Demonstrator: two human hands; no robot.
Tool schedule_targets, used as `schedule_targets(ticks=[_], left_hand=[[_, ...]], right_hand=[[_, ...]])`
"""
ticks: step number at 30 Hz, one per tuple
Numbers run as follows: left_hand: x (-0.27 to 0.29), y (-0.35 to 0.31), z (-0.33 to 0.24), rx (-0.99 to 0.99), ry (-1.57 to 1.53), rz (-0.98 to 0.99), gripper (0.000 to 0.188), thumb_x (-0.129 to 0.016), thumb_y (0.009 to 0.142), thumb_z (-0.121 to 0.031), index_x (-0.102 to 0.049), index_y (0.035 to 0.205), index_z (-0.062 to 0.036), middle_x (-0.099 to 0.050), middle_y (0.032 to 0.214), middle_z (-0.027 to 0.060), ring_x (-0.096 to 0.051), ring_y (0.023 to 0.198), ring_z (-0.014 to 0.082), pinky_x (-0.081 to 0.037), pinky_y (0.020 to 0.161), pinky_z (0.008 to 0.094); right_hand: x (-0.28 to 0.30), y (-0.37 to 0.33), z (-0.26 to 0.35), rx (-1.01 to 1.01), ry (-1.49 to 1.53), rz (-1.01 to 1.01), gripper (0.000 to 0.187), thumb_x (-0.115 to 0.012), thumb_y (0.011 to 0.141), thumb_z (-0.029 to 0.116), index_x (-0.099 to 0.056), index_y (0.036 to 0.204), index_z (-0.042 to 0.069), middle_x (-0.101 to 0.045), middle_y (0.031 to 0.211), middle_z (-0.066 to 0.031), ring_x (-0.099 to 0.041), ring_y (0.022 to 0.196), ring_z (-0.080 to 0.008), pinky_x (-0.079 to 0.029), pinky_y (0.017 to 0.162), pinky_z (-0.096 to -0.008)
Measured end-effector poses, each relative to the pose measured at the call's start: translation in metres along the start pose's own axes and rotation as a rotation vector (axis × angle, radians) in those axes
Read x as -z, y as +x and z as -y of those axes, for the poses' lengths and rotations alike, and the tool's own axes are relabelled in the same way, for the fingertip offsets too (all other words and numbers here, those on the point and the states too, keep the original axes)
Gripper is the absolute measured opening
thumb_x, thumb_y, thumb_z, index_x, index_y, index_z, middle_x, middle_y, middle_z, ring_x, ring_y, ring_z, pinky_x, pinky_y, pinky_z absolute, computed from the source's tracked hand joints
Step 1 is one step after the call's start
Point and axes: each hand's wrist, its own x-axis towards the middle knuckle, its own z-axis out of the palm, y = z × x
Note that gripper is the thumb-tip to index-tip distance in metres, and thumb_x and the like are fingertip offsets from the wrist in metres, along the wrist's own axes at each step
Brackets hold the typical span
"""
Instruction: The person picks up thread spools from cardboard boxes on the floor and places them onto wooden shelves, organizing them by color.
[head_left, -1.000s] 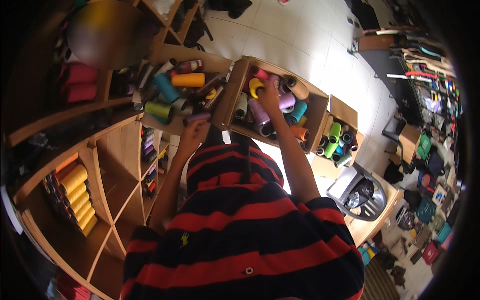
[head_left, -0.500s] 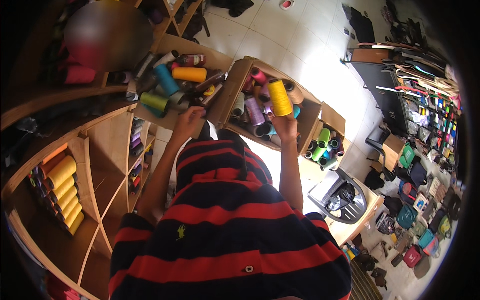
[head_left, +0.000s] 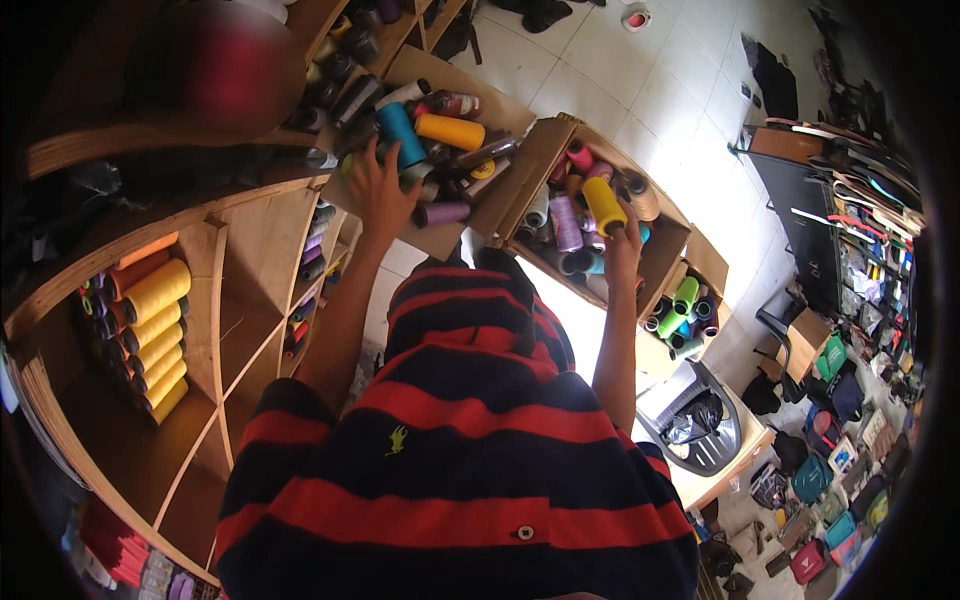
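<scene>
My right hand (head_left: 624, 248) grips a yellow thread spool (head_left: 602, 204) by its lower end, tilted above an open cardboard box (head_left: 655, 262). Spools in pink, lilac, white and tan lie jumbled in that box. My left hand (head_left: 382, 200) is over a second heap of spools, on cardboard to the left, its fingers spread and reaching among them. A teal spool (head_left: 400, 135) is just beyond its fingertips, and an orange spool (head_left: 450, 131) lies farther right. To the right of the left wrist rests a purple spool (head_left: 440, 213). A green spool is mostly hidden behind the fingers.
On the left, wooden shelving (head_left: 215, 300) holds a stack of yellow spools (head_left: 160, 330). A smaller box of green and dark spools (head_left: 686, 294) sits right of the main box, near a dark plastic chair (head_left: 705, 425). Many bags (head_left: 815, 480) cover the floor at right.
My left hand has moved off the purple spool, leftward to the green and teal ones, and its fingers have spread. The yellow spool stays in my right hand, now lower. The whole view has shifted.
</scene>
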Motion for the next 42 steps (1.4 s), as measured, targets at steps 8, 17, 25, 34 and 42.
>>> schedule_targets(ticks=[8,17,25,34,42], left_hand=[[-0.011,0.017,0.031,0.063,-0.162,0.087,0.092,-0.080,0.068,-0.038,-0.031,0.144,-0.0221,-0.022,0.147,0.0261,-0.024,0.131,0.0523,-0.024,0.107,0.0605],[-0.017,0.008,0.046,-0.077,-0.254,0.039,0.091,-0.080,0.068,-0.032,-0.032,0.144,-0.0152,-0.022,0.149,0.0250,-0.023,0.133,0.0500,-0.024,0.108,0.0591],[-0.004,0.004,0.035,-0.092,-0.182,0.033,0.087,-0.079,0.068,-0.033,-0.035,0.142,-0.0175,-0.029,0.148,0.0182,-0.025,0.134,0.0440,-0.021,0.108,0.0593],[-0.004,0.071,-0.006,-0.360,-0.088,-0.024,0.071,-0.073,0.074,-0.034,-0.043,0.136,-0.0172,-0.038,0.143,0.0119,-0.031,0.133,0.0396,-0.018,0.103,0.0706],[-0.045,0.134,-0.034,-0.414,0.104,0.393,0.057,-0.071,0.078,-0.024,-0.049,0.129,-0.0119,-0.050,0.125,0.0154,-0.051,0.112,0.0389,-0.041,0.092,0.0554]], right_hand=[[-0.052,0.011,-0.022,0.630,-0.943,-0.051,0.035,-0.061,0.073,0.000,-0.064,0.108,0.004,-0.055,0.124,-0.0194,-0.050,0.114,-0.0394,-0.039,0.098,-0.0461],[-0.221,0.043,-0.009,0.860,-1.174,0.290,0.057,-0.072,0.070,0.015,-0.053,0.123,0.007,-0.054,0.122,-0.0149,-0.052,0.108,-0.0356,-0.044,0.090,-0.0460],[-0.195,0.021,-0.031,0.549,-0.976,0.303,0.054,-0.075,0.067,0.028,-0.055,0.109,0.001,-0.059,0.104,-0.0158,-0.057,0.099,-0.0332,-0.046,0.082,-0.0447],[0.004,-0.036,-0.048,-0.026,-0.254,-0.311,0.051,-0.068,0.079,0.032,-0.054,0.111,-0.006,-0.063,0.096,-0.0192,-0.062,0.087,-0.0244,-0.049,0.078,-0.0344],[0.127,0.015,-0.084,-0.127,-0.749,-0.764,0.061,-0.072,0.074,0.046,-0.059,0.106,-0.004,-0.067,0.092,-0.0212,-0.065,0.089,-0.0345,-0.051,0.078,-0.0418]])
